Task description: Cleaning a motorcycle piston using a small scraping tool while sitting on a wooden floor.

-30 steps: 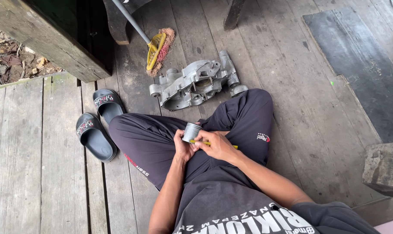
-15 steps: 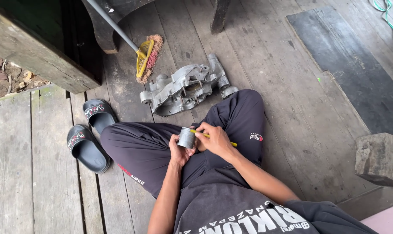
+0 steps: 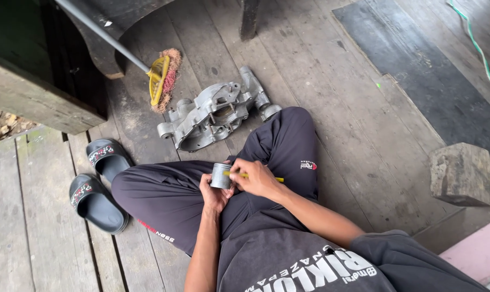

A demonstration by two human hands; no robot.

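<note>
Two slippers [image 3: 96, 181], one broom [image 3: 161, 78].

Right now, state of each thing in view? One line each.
Left hand: gripping the metal cylinder, upright.
Right hand: holding a yellow-handled tool against the cylinder.
Engine casing: lying flat on the floorboards, untouched.
Slippers: off, side by side.
Broom: head resting on the floor.
</note>
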